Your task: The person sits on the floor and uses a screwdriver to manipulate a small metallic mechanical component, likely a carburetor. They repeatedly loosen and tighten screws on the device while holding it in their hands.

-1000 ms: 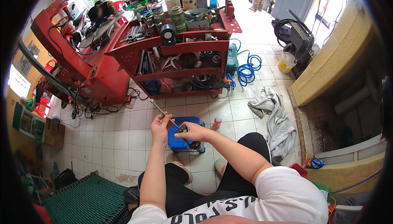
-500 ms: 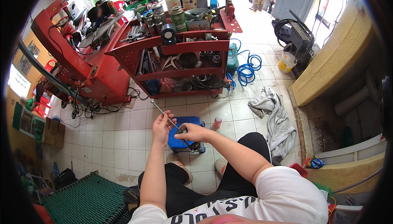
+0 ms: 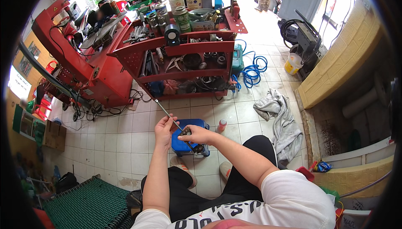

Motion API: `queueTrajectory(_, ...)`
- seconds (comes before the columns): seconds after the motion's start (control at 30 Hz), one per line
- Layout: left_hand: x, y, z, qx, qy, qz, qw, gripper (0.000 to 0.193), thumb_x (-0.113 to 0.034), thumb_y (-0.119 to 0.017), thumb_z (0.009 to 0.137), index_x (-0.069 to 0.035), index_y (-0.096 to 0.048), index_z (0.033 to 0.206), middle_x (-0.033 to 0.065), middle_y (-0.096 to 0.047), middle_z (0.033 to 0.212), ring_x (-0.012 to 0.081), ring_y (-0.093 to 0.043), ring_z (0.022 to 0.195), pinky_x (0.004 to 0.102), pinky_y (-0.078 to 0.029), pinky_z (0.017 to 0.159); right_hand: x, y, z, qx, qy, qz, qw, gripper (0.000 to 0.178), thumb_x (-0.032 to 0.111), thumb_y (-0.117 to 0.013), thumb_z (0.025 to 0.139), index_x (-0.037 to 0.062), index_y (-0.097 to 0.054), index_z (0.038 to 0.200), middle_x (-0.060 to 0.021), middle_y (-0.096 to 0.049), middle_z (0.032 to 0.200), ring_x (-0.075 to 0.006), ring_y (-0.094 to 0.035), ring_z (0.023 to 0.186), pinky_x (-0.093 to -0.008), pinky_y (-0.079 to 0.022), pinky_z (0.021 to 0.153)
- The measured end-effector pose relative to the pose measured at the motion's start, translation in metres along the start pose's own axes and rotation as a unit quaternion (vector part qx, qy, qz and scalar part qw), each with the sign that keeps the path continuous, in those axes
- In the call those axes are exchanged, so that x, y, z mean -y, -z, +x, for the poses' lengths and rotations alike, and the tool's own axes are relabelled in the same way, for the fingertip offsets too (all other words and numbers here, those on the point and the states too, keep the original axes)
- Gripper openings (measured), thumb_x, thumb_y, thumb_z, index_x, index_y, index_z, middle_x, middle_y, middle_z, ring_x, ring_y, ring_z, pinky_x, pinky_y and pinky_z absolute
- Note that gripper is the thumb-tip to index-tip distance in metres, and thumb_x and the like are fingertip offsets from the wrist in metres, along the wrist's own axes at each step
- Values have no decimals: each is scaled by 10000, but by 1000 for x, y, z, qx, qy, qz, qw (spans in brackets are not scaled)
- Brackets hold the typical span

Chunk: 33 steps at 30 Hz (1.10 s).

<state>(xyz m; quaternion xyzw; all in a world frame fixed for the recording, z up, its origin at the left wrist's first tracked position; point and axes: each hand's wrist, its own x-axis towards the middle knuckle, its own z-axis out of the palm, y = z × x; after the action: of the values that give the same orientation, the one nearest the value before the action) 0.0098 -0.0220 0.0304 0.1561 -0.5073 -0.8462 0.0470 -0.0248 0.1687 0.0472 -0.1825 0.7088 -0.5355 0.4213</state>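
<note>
A long, thin metal rod (image 3: 163,108) slants up and to the left, with a pale tip at its far end. My left hand (image 3: 164,129) is closed around the rod's middle, thumb and fingers pinching it. My right hand (image 3: 197,134) is closed on a dark, greasy-looking metal part (image 3: 198,148) at the rod's near end. The fingers hide some of this part, so its exact kind cannot be made out. Both hands are held over a blue box (image 3: 197,125) on the floor between my feet.
A small pinkish bottle (image 3: 222,124) stands right of the box, and a grey cloth (image 3: 281,124) lies farther right. Ahead is a red tool cart (image 3: 184,75) loaded with cans and tools. A coiled blue hose (image 3: 253,73) lies beside it. A green woven seat (image 3: 86,204) is at lower left.
The rod's far tip has shifted very slightly up and to the right, and the dark part a little to the left. Both hands keep their grip.
</note>
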Motion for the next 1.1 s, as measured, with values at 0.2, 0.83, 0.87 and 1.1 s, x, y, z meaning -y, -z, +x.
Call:
queueTrajectory(0.2,6,5,4,-22,-25,23,999,256,-166,-729,941,-82,-608,1150,35,-706,982,131,-686,808,274,-568,706,2,0,-2,-5,6,-16,1000,563,448,-774,878,14,-575,1175,-74,-669,1002,-146,-640,918,-320,-546,806)
queueTrajectory(0.83,1,6,2,-34,-42,183,982,343,-316,-829,847,-32,-702,994,-17,-646,819,86,-595,702,233,-500,673,-1,-1,-3,-20,14,-58,998,531,439,-793,859,8,-601,1104,-77,-680,929,-150,-639,838,-306,-527,764)
queueTrajectory(0.87,-1,5,1,-35,-49,210,976,357,-330,-839,835,-34,-704,983,-18,-643,812,86,-594,703,233,-498,676,0,-1,-3,-20,11,-59,998,527,436,-794,859,9,-602,1100,-76,-680,927,-150,-637,834,-305,-525,762)
queueTrajectory(1.1,-6,2,-2,-44,-59,204,976,324,-286,-865,817,-50,-642,821,1,-631,749,83,-568,675,226,-457,630,0,-1,-3,-12,17,-68,997,532,440,-795,854,10,-605,1105,-82,-685,932,-160,-645,849,-311,-518,776)
